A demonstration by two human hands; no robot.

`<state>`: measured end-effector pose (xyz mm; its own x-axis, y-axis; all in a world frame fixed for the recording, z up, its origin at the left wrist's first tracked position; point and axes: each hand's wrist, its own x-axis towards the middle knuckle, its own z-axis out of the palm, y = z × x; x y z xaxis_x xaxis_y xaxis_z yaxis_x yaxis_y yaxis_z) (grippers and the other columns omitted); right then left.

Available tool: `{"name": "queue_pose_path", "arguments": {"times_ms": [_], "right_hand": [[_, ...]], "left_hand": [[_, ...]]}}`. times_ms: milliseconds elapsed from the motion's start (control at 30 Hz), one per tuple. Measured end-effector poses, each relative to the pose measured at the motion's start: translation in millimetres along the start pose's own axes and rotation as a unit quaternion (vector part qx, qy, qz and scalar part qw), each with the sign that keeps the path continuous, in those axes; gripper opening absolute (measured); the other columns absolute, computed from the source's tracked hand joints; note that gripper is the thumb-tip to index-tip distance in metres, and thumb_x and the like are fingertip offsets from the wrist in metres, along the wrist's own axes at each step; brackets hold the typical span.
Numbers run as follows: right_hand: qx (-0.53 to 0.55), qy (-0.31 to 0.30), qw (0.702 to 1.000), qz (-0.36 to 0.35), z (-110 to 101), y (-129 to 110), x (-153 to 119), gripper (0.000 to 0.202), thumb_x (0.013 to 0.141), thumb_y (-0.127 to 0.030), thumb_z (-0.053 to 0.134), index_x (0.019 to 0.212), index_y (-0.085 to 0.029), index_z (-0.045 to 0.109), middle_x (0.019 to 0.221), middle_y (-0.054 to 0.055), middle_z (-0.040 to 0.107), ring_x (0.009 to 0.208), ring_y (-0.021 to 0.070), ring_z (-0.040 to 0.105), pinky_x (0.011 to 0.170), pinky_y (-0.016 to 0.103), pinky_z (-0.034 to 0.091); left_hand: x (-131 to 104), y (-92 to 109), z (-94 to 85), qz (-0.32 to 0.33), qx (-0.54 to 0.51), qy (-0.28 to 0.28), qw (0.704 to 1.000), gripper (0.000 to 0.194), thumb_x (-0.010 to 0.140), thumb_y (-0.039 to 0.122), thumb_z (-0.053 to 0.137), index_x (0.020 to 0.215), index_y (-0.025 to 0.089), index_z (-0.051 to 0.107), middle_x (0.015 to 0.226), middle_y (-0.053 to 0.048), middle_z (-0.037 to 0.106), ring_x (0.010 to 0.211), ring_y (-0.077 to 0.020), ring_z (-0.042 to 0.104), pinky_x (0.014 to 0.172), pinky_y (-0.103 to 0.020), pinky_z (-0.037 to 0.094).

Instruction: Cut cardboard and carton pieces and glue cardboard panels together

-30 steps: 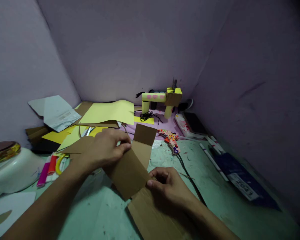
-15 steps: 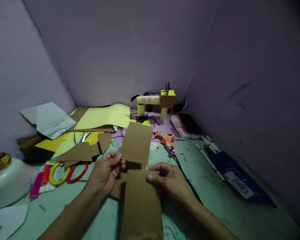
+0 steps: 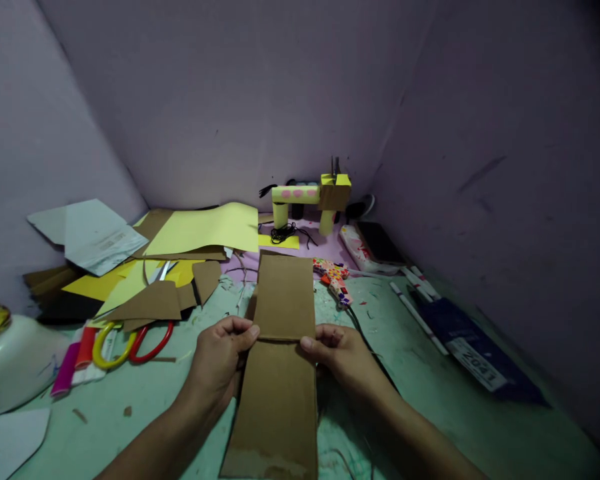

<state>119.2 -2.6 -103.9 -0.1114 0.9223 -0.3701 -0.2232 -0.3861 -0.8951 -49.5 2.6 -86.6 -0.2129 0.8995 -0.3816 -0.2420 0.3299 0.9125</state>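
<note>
Two flat brown cardboard pieces meet at a seam in front of me, over the table. The far cardboard piece [image 3: 285, 297] is a near-square. The near cardboard piece [image 3: 280, 413] is longer and has a pale torn patch at its lower end. My left hand [image 3: 220, 357] pinches the left edge at the seam, its thumb on top and its fingers hidden beneath. On the right edge, my right hand [image 3: 347, 357] pinches the same seam between thumb and fingers. Whether the pieces overlap or only touch there, I cannot tell.
A flower-patterned glue gun [image 3: 334, 277] with its cord lies beyond my right hand. Scissors [image 3: 130, 347] and cardboard scraps [image 3: 153, 303] lie left. A yellow paper animal figure [image 3: 300, 197] stands at the back. A dark blue packet [image 3: 480, 360] and a phone [image 3: 380, 243] are right.
The far cardboard piece has come down and straightened against the end of the near piece. My left hand has moved to the seam, level with my right hand.
</note>
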Motion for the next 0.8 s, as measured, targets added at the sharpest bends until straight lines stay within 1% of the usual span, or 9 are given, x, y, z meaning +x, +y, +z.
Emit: {"name": "queue_pose_path", "arguments": {"times_ms": [100, 200, 267, 367, 533, 600, 700, 733, 800], "right_hand": [[-0.001, 0.007, 1.000, 0.012, -2.2, 0.0, 1.6, 0.043, 0.042, -0.044, 0.083, 0.060, -0.011, 0.063, 0.050, 0.001, 0.060, 0.042, 0.0065, 0.047, 0.042, 0.020, 0.033], [-0.007, 0.010, 1.000, 0.018, -1.8, -0.4, 2.7, 0.042, 0.041, -0.041, 0.084, 0.061, -0.010, 0.064, 0.051, 0.002, 0.061, 0.042, 0.0073, 0.049, 0.042, 0.021, 0.033], [-0.013, 0.014, 1.000, 0.018, -1.5, -0.2, 3.2, 0.039, 0.041, -0.037, 0.084, 0.058, -0.010, 0.062, 0.048, 0.000, 0.059, 0.040, 0.0063, 0.046, 0.040, 0.020, 0.032], [-0.021, 0.022, 0.999, 0.012, -1.1, 0.8, 3.9, 0.034, 0.043, -0.034, 0.083, 0.058, -0.011, 0.062, 0.046, -0.001, 0.057, 0.039, 0.0055, 0.044, 0.038, 0.019, 0.031], [-0.028, 0.013, 0.999, 0.014, 5.6, 1.5, 5.7, 0.031, 0.047, -0.034, 0.078, 0.061, -0.010, 0.064, 0.050, 0.002, 0.060, 0.037, 0.0075, 0.046, 0.036, 0.021, 0.036], [-0.027, 0.017, 0.999, 0.010, 10.2, 0.9, 6.8, 0.028, 0.047, -0.033, 0.078, 0.057, -0.011, 0.063, 0.047, 0.001, 0.059, 0.035, 0.0079, 0.046, 0.035, 0.021, 0.036], [-0.019, 0.041, 0.999, -0.008, 13.9, -3.1, 9.9, 0.025, 0.046, -0.030, 0.078, 0.048, -0.014, 0.058, 0.041, -0.002, 0.053, 0.032, 0.0078, 0.045, 0.034, 0.021, 0.036], [-0.014, 0.052, 0.998, -0.017, 13.1, -5.4, 11.6, 0.025, 0.047, -0.029, 0.078, 0.047, -0.015, 0.057, 0.041, -0.003, 0.052, 0.032, 0.0075, 0.045, 0.035, 0.021, 0.037], [-0.005, 0.078, 0.996, -0.036, 7.9, -11.1, 16.0, 0.026, 0.048, -0.028, 0.078, 0.045, -0.016, 0.055, 0.041, -0.004, 0.052, 0.034, 0.0070, 0.046, 0.037, 0.020, 0.038]], "left_hand": [[3.9, 0.7, -3.3, -0.016, 0.038, -0.019, 0.999, 0.029, 0.041, 0.028, 0.075, 0.057, 0.015, 0.054, 0.045, 0.003, 0.057, 0.041, -0.0106, 0.051, 0.043, -0.022, 0.039], [6.2, 1.6, -5.0, 0.001, 0.078, -0.025, 0.997, 0.027, 0.043, 0.029, 0.073, 0.058, 0.016, 0.054, 0.042, 0.005, 0.054, 0.039, -0.0072, 0.046, 0.041, -0.018, 0.035], [7.1, 2.2, -5.3, 0.012, 0.104, -0.032, 0.994, 0.026, 0.044, 0.027, 0.072, 0.058, 0.016, 0.054, 0.041, 0.006, 0.053, 0.039, -0.0056, 0.043, 0.040, -0.017, 0.033], [9.2, 2.6, -5.9, 0.003, 0.138, -0.052, 0.989, 0.023, 0.046, 0.028, 0.068, 0.056, 0.018, 0.051, 0.040, 0.007, 0.050, 0.036, -0.0066, 0.043, 0.036, -0.018, 0.034], [17.8, 4.7, -10.5, -0.008, 0.201, -0.071, 0.977, 0.017, 0.053, 0.029, 0.062, 0.058, 0.019, 0.049, 0.035, 0.008, 0.046, 0.028, -0.0084, 0.040, 0.030, -0.019, 0.029], [24.0, 7.0, -14.3, 0.000, 0.222, -0.081, 0.972, 0.017, 0.056, 0.032, 0.061, 0.058, 0.019, 0.049, 0.036, 0.007, 0.047, 0.029, -0.0080, 0.040, 0.031, -0.019, 0.029], [36.3, 11.8, -23.6, 0.020, 0.264, -0.097, 0.959, 0.025, 0.065, 0.041, 0.055, 0.055, 0.019, 0.049, 0.039, 0.005, 0.047, 0.032, -0.0084, 0.040, 0.034, -0.020, 0.029], [40.3, 13.6, -27.5, 0.032, 0.281, -0.096, 0.954, 0.026, 0.067, 0.042, 0.054, 0.056, 0.018, 0.051, 0.041, 0.005, 0.048, 0.033, -0.0085, 0.041, 0.035, -0.020, 0.029], [46.4, 17.3, -35.5, 0.054, 0.320, -0.089, 0.942, 0.021, 0.066, 0.037, 0.056, 0.057, 0.017, 0.054, 0.043, 0.005, 0.049, 0.037, -0.0082, 0.041, 0.038, -0.020, 0.029]]}}
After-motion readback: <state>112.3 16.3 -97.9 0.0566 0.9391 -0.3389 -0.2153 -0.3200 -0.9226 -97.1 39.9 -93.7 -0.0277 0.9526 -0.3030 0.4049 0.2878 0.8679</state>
